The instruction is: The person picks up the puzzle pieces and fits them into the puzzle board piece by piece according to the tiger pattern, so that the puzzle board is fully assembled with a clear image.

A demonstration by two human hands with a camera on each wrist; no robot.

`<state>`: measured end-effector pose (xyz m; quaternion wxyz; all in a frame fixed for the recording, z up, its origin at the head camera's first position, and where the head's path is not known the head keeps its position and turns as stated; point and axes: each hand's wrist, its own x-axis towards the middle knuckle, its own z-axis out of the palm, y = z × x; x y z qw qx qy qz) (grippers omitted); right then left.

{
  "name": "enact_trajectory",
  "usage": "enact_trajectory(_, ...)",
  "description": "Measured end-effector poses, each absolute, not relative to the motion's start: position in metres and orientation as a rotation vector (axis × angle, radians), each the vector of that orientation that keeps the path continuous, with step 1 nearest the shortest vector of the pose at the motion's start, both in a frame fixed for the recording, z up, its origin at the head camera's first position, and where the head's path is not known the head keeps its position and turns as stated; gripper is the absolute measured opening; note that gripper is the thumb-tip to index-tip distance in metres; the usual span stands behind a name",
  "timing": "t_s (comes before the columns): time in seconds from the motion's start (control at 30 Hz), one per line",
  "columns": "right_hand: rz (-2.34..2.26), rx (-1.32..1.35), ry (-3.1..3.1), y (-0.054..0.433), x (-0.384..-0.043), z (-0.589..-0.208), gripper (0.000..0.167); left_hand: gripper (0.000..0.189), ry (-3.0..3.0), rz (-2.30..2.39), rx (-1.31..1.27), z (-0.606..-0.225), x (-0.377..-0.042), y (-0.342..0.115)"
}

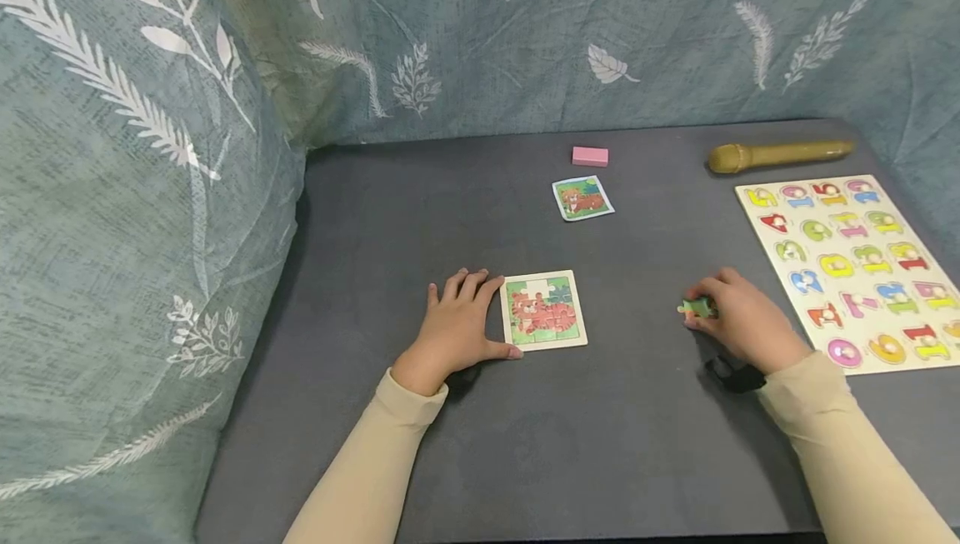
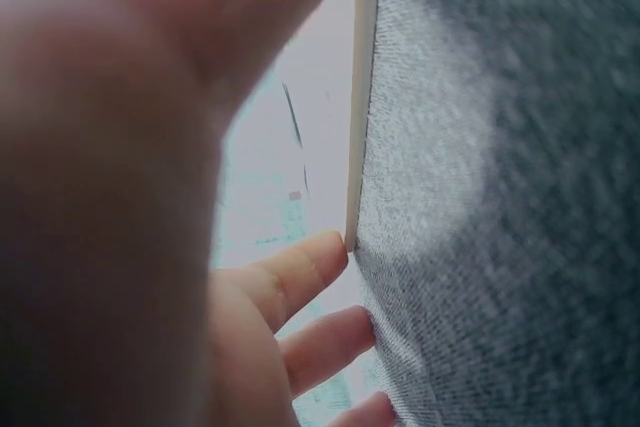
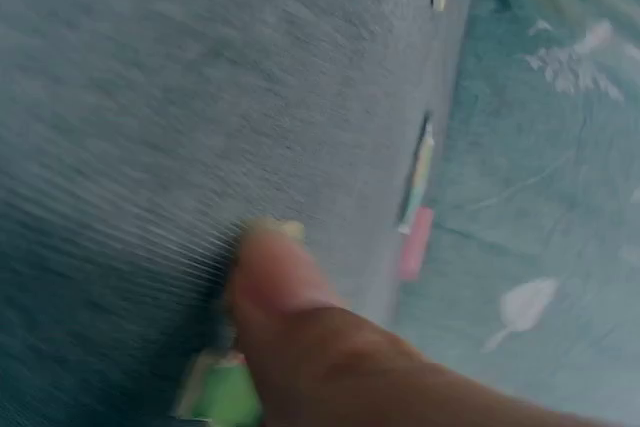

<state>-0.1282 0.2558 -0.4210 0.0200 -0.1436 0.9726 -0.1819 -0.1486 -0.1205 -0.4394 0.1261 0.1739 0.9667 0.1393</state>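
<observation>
A small square jigsaw puzzle (image 1: 543, 311) with a pale frame lies on the grey table, showing a red tiger on green. Pale backing shows through a gap in its upper part. My left hand (image 1: 459, 323) is spread at its left side, thumb and index finger touching the frame's two left corners. In the left wrist view, fingertips (image 2: 330, 252) meet the frame's edge (image 2: 358, 137). Off to the right, my right hand (image 1: 742, 323) pinches a green puzzle piece (image 1: 699, 307) between thumb and fingers. The right wrist view shows that green piece (image 3: 228, 392) partly hidden behind the thumb.
Behind the puzzle lie a picture card (image 1: 583, 198) with a similar animal and a pink block (image 1: 590, 157). A number board (image 1: 817, 248) fills the right side, with a brownish microphone-shaped stick (image 1: 780, 156) beyond it. Leaf-patterned cloth (image 1: 480, 86) hangs along the back and left.
</observation>
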Motion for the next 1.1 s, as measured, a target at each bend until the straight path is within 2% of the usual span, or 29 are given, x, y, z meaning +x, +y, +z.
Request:
enact_trajectory(0.1, -0.726, -0.411, 2.861, 0.272, -0.13, -0.424, 0.02, 0.114, 2.812, 0.395, 0.503, -0.439, -0.147, -0.119)
enact_trajectory(0.2, -0.81, -0.515, 2.796, 0.264, -0.137, -0.42, 0.022, 0.113, 2.811, 0.381, 0.504, -0.438, -0.148, -0.122)
enact_trajectory(0.47, -0.968, -0.868, 2.729, 0.168, -0.171, -0.39, 0.012, 0.113, 2.827, 0.358, 0.503, -0.44, -0.149, -0.123)
enact_trajectory(0.67, -1.014, -0.818, 2.631, 0.12, -0.198, -0.41, 0.013, 0.112, 2.823, 0.33, 0.512, -0.439, -0.147, -0.118)
enact_trajectory(0.83, -0.985, -0.764, 2.618, 0.113, -0.209, -0.423, 0.009, 0.112, 2.819, 0.331, 0.523, -0.437, -0.146, -0.116)
enact_trajectory(1.1, -0.921, -0.794, 2.585, 0.104, -0.218, -0.427, 0.011, 0.112, 2.831, 0.328, 0.49, -0.439, -0.147, -0.12)
